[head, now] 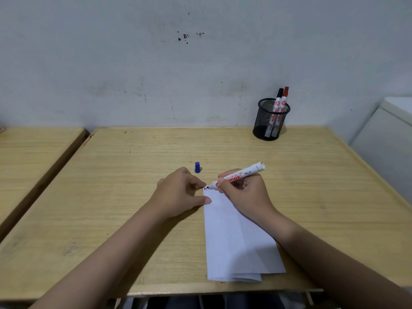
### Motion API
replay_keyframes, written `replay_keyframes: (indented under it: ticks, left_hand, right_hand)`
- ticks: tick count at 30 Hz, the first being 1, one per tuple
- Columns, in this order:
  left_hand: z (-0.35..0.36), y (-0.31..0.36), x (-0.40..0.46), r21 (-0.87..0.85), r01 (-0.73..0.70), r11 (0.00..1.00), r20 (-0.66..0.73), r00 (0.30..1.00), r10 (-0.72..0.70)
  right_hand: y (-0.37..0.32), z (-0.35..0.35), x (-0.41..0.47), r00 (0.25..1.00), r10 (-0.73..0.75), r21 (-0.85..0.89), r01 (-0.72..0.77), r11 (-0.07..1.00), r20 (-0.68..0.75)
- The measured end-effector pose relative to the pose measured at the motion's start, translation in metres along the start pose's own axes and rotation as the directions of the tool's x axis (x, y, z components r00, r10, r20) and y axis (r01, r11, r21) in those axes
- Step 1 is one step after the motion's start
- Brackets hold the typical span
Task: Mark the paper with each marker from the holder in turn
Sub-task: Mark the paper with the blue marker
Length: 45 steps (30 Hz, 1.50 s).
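Note:
A folded white paper [234, 239] lies on the wooden desk [111, 186]. My right hand [245, 192] grips an uncapped white marker [243, 173], its tip touching the paper's top left corner beside small dark and red marks [205, 188]. My left hand [180, 192] presses fingertips on that corner's edge, holding nothing. The marker's blue cap [197, 167] stands on the desk just behind my left hand. A black mesh holder [270, 119] at the back right contains a black-capped marker [278, 97] and a red-capped marker [285, 95].
A second wooden desk [33, 152] stands to the left across a narrow gap. A white cabinet [388, 139] sits at the right edge. A stained wall [178, 63] rises directly behind the desk.

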<state>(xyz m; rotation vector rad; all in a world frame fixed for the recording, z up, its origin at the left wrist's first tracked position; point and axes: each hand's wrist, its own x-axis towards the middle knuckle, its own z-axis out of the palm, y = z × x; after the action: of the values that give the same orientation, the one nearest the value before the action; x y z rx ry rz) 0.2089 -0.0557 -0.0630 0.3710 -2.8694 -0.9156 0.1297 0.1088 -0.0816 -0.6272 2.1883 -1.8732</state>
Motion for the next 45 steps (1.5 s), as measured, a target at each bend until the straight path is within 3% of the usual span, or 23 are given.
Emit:
replay_keyframes:
  ticks: [13, 21, 25, 27, 30, 33, 35, 37, 40, 45]
  left_hand:
    - [0.001, -0.001, 0.001, -0.012, -0.005, 1.0, -0.006, 1.0, 0.005]
    - [-0.001, -0.001, 0.001, 0.02, -0.056, 0.998, -0.002, 0.998, 0.056]
    - [-0.008, -0.004, 0.012, -0.023, -0.095, 0.995, -0.166, 0.982, 0.09]
    - [-0.01, -0.004, 0.023, 0.033, -0.14, 0.99, -0.236, 0.961, 0.144]
    - [-0.011, -0.003, 0.041, 0.119, -0.161, 0.98, -0.172, 0.969, 0.18]
    - [-0.011, -0.003, 0.053, 0.178, -0.113, 0.978, -0.083, 0.988, 0.129]
    - [-0.014, -0.003, 0.055, 0.115, -0.081, 0.99, -0.097, 0.991, 0.092]
    - [-0.019, -0.001, 0.052, -0.109, -0.019, 0.994, -0.149, 0.989, 0.002]
    - [-0.029, 0.009, 0.038, -0.571, 0.038, 0.82, -0.101, 0.988, -0.115]
    - [-0.033, 0.023, 0.014, -0.804, 0.028, 0.594, -0.026, 0.996, -0.082]
  right_hand:
    - [-0.002, 0.0, 0.0, 1.0, 0.009, -0.013, -0.009, 1.0, 0.026]
    - [-0.007, -0.003, 0.001, 0.995, 0.079, 0.19, -0.067, 0.979, -0.053]
    - [-0.011, -0.005, 0.003, 0.989, 0.142, 0.285, -0.123, 0.95, -0.044]
    - [-0.013, -0.006, 0.004, 0.983, 0.181, 0.309, -0.16, 0.937, -0.038]
    - [-0.016, -0.008, 0.006, 0.973, 0.23, 0.335, -0.209, 0.919, -0.023]
    - [-0.021, -0.009, 0.006, 0.968, 0.249, 0.353, -0.232, 0.906, -0.004]
    - [-0.025, -0.01, 0.004, 0.97, 0.244, 0.372, -0.229, 0.899, 0.006]
    - [-0.031, -0.012, 0.003, 0.974, 0.227, 0.402, -0.208, 0.891, 0.0]
    - [-0.04, -0.015, 0.0, 0.984, 0.176, 0.438, -0.144, 0.887, -0.033]
    - [-0.052, -0.015, -0.007, 0.994, 0.083, 0.454, -0.042, 0.89, -0.071]
